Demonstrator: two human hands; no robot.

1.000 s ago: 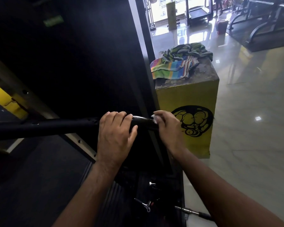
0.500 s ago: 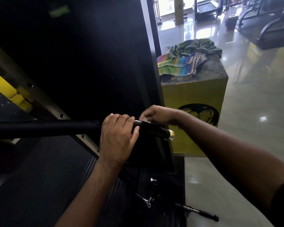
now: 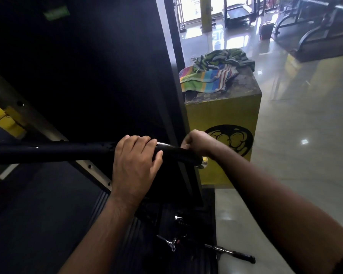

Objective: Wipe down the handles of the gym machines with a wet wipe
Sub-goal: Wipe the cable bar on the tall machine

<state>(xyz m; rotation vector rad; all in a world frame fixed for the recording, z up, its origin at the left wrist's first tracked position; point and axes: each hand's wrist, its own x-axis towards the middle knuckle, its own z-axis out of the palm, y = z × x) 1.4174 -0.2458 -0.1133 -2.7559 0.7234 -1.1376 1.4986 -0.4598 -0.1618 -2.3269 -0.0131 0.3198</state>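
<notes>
A left hand is seen gripping a black bar, fingers together and curled over its top, thumb pressed against the near side. Just to its right, the bar's glossy black handle is clasped from above by a right hand, fingers curled tight; whether a wipe is held inside cannot be told. The handle slopes down to a shiny metal end cap. Beyond, a yellow box is topped by a striped towel.
</notes>
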